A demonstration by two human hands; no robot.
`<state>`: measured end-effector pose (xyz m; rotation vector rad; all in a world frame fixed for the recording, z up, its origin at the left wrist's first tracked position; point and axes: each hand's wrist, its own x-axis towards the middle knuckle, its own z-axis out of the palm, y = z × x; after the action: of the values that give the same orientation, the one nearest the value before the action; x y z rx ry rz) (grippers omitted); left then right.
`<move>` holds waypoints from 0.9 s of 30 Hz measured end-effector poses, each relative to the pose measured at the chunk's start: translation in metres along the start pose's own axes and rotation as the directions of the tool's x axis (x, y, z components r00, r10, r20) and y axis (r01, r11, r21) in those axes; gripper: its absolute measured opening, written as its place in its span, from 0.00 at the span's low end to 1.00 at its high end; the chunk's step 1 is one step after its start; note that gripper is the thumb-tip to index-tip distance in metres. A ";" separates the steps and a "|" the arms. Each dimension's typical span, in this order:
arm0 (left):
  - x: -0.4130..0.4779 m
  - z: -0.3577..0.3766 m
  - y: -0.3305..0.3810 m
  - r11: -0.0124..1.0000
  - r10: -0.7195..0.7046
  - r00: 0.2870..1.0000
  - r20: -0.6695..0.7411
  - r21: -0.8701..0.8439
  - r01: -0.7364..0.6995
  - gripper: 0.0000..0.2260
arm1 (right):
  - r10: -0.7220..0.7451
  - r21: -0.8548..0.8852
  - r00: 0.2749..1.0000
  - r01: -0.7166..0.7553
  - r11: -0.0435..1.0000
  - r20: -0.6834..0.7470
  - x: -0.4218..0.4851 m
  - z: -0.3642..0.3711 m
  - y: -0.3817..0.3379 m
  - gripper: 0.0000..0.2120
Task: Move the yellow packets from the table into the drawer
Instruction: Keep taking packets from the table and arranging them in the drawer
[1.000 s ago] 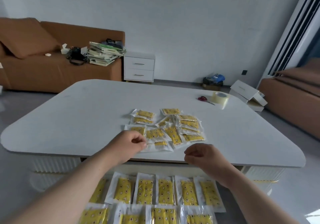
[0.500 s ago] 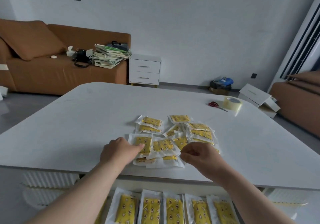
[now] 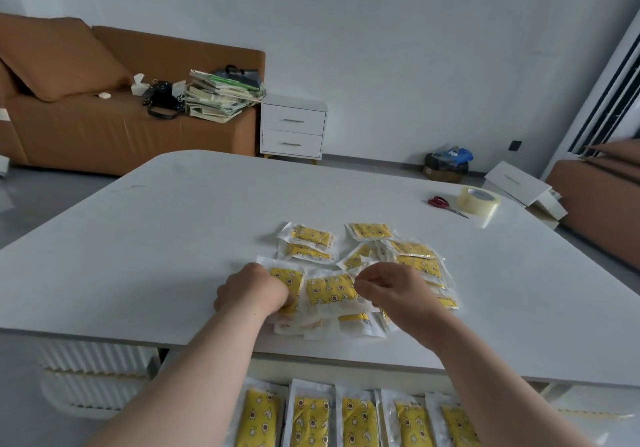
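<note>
Several yellow packets (image 3: 367, 230) in clear wrappers lie in a loose pile near the front edge of the white table (image 3: 173, 232). My left hand (image 3: 251, 292) rests on the pile's left side, its curled fingers on a yellow packet (image 3: 287, 278). My right hand (image 3: 391, 291) is over the pile's right side, fingers curled and pinching a packet edge next to the middle packet (image 3: 330, 291). Below the table edge, the open drawer (image 3: 346, 377) holds a row of several yellow packets (image 3: 311, 422).
Red-handled scissors (image 3: 445, 204) and a roll of clear tape (image 3: 478, 201) lie at the table's far right. Behind stand a brown sofa (image 3: 104, 128) with stacked books, a white nightstand (image 3: 293, 130), and a second brown seat (image 3: 602, 197) at right.
Both hands moved forward from the table's front edge onto the packet pile. The camera tilted up, so less of the drawer shows.
</note>
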<state>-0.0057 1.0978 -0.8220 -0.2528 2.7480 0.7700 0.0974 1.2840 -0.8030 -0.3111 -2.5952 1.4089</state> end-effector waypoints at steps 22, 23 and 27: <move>0.024 -0.023 -0.028 0.962 0.028 0.984 0.176 -0.272 0.021 0.19 | 0.180 -0.556 0.898 0.083 0.827 0.401 0.062 0.019 -0.023 0.29; 0.025 -0.024 -0.030 0.956 0.030 0.984 0.177 -0.292 0.023 0.18 | 0.185 -0.570 0.895 0.089 0.817 0.406 0.063 0.021 -0.023 0.30; 0.027 -0.025 -0.033 0.942 0.037 0.982 0.185 -0.336 0.027 0.16 | 0.192 -0.593 0.902 0.083 0.801 0.386 0.064 0.023 -0.027 0.34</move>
<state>-0.0293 1.0544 -0.8252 -0.2270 2.4289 1.2015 0.0274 1.2684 -0.7891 -0.1593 -3.3919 0.6594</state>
